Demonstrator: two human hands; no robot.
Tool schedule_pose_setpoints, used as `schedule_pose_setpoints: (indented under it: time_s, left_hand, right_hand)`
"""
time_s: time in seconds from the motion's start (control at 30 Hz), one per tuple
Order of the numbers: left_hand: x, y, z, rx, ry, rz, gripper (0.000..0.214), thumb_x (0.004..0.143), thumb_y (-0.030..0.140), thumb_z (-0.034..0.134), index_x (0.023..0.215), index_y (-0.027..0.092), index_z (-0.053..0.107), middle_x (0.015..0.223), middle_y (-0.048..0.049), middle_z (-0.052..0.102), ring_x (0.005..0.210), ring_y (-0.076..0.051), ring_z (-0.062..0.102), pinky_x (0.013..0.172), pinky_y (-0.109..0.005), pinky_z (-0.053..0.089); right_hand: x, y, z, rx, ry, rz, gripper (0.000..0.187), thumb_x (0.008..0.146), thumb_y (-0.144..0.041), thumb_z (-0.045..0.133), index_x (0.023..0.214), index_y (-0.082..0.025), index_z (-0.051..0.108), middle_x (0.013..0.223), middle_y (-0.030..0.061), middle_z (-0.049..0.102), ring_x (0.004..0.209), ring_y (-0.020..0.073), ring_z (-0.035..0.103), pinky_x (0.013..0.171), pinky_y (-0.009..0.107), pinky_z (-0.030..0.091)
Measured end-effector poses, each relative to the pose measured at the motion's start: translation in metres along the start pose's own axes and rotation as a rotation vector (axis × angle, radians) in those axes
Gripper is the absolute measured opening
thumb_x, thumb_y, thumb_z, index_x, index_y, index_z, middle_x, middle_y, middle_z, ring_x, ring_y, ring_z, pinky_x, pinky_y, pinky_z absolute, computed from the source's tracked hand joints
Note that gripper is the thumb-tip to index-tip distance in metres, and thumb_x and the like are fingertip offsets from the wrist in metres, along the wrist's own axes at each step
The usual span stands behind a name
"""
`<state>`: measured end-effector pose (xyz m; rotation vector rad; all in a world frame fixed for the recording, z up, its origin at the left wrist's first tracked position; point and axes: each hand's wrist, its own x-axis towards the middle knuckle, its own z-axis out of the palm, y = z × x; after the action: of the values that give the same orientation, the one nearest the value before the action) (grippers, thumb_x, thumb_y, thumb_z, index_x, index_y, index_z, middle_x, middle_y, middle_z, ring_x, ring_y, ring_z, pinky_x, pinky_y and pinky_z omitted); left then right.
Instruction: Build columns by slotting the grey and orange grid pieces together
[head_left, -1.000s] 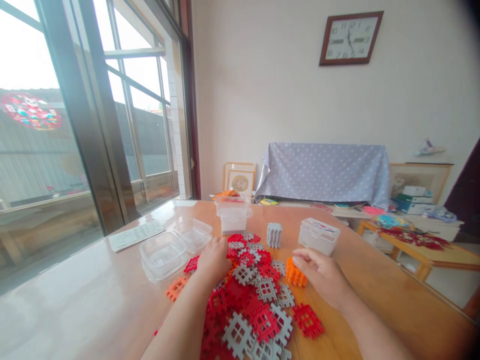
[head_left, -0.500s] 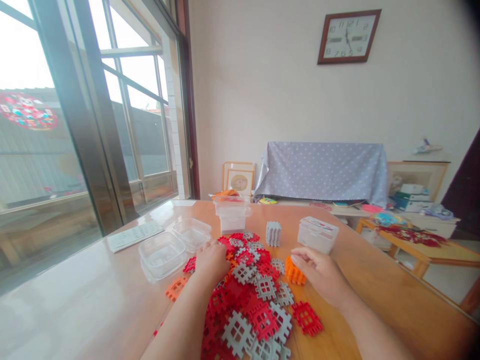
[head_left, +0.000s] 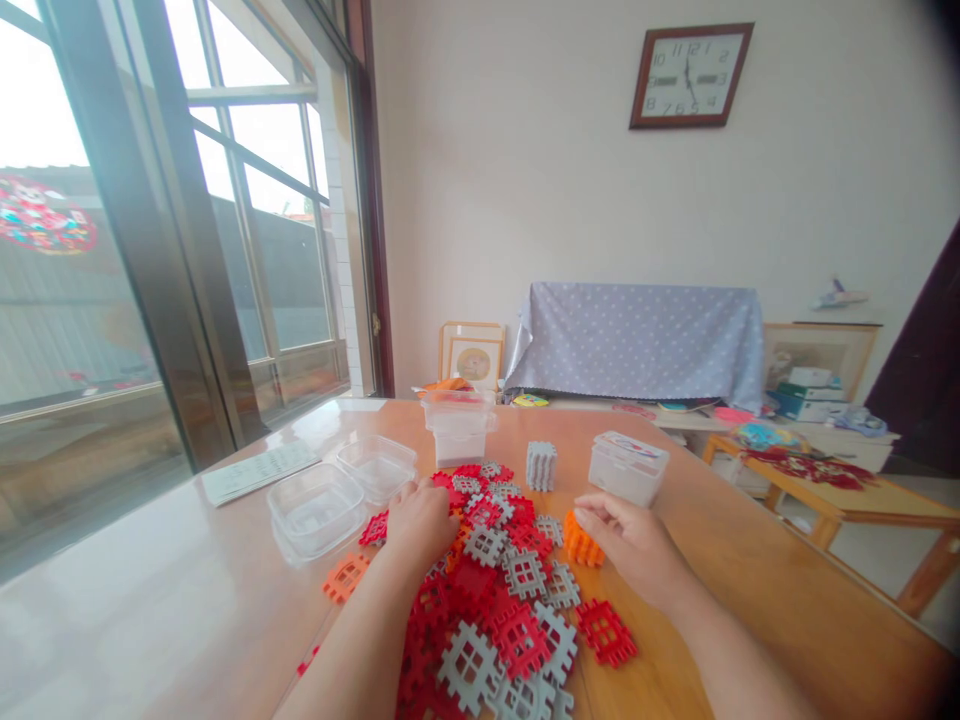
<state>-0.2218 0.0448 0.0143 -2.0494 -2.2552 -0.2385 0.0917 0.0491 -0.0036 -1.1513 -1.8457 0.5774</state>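
A pile of red, grey and orange plastic interlocking window tiles [head_left: 486, 545] spreads over the middle of the table. At its left edge, my left hand [head_left: 421, 520] reaches down with bent fingers; their tips are hidden, so whatever they pinch cannot be made out. On the right of the pile, my right hand [head_left: 630, 535] has its thumb and fingers closed on a stack of orange tiles [head_left: 583, 540] standing on the table. Farther back stands a grey tile stack [head_left: 541, 467], apart from both hands. One loose orange tile [head_left: 346, 578] lies left of my left forearm.
Clear open containers [head_left: 319, 510] sit on the left beside a pale printed sheet [head_left: 259, 472]. Stacked clear boxes [head_left: 459, 440] stand behind the pile. A lidded clear box [head_left: 628, 470] is at the back right. Beyond the wooden table [head_left: 720, 560] is a low side table [head_left: 892, 512].
The whole view has shifted slightly, so things appear a little farther left. Both hands keep nearly the same places, the right one still on the orange stack.
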Motion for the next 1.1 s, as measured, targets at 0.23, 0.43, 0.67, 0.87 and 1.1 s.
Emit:
schedule_pose_setpoints:
  time_s: [0.23, 0.43, 0.67, 0.87, 1.1]
  left_hand:
    - [-0.003, -0.001, -0.002, -0.021, -0.013, 0.010, 0.024, 0.080, 0.034, 0.056, 0.098, 0.023, 0.067, 0.123, -0.0126, 0.063, 0.122, -0.035, 0.052, 0.098, -0.048, 0.043]
    - [-0.001, -0.001, 0.001, -0.010, 0.014, -0.002, 0.032, 0.079, 0.037, 0.057, 0.105, 0.021, 0.067, 0.132, -0.0150, 0.060, 0.132, -0.037, 0.046, 0.107, -0.050, 0.036]
    - [0.003, -0.002, 0.008, -0.018, -0.025, -0.031, 0.039, 0.082, 0.045, 0.057, 0.110, 0.022, 0.068, 0.146, -0.0140, 0.054, 0.144, -0.041, 0.033, 0.115, -0.055, 0.027]
    - [0.005, -0.002, 0.012, -0.033, -0.035, -0.046, 0.042, 0.083, 0.045, 0.054, 0.115, 0.020, 0.066, 0.149, -0.0152, 0.052, 0.147, -0.043, 0.029, 0.116, -0.059, 0.023]
    - [0.005, -0.002, 0.009, -0.020, -0.023, -0.040, 0.037, 0.082, 0.041, 0.055, 0.109, 0.018, 0.067, 0.141, -0.0183, 0.056, 0.142, -0.041, 0.037, 0.114, -0.058, 0.026]
  right_hand:
    - [-0.003, -0.011, 0.005, 0.013, -0.079, -0.015, 0.037, 0.094, -0.053, 0.057, 0.106, -0.022, 0.073, 0.088, 0.0036, 0.075, 0.083, 0.0209, 0.067, 0.078, 0.033, 0.051]
    - [-0.005, -0.014, 0.007, 0.022, -0.066, -0.002, 0.039, 0.094, -0.056, 0.057, 0.105, -0.021, 0.073, 0.078, 0.0018, 0.072, 0.073, 0.0192, 0.066, 0.071, 0.031, 0.051]
    - [-0.005, -0.014, 0.006, 0.054, -0.032, -0.024, 0.040, 0.094, -0.056, 0.055, 0.101, -0.020, 0.072, 0.076, 0.0018, 0.070, 0.070, 0.0182, 0.063, 0.069, 0.031, 0.051]
    - [-0.006, -0.020, 0.007, 0.045, -0.027, -0.037, 0.039, 0.094, -0.055, 0.056, 0.100, -0.021, 0.073, 0.075, 0.0011, 0.069, 0.069, 0.0175, 0.062, 0.068, 0.030, 0.050]
    - [-0.008, -0.029, 0.008, 0.025, -0.028, -0.042, 0.036, 0.093, -0.054, 0.057, 0.101, -0.022, 0.074, 0.075, 0.0009, 0.070, 0.071, 0.0181, 0.063, 0.069, 0.029, 0.048]
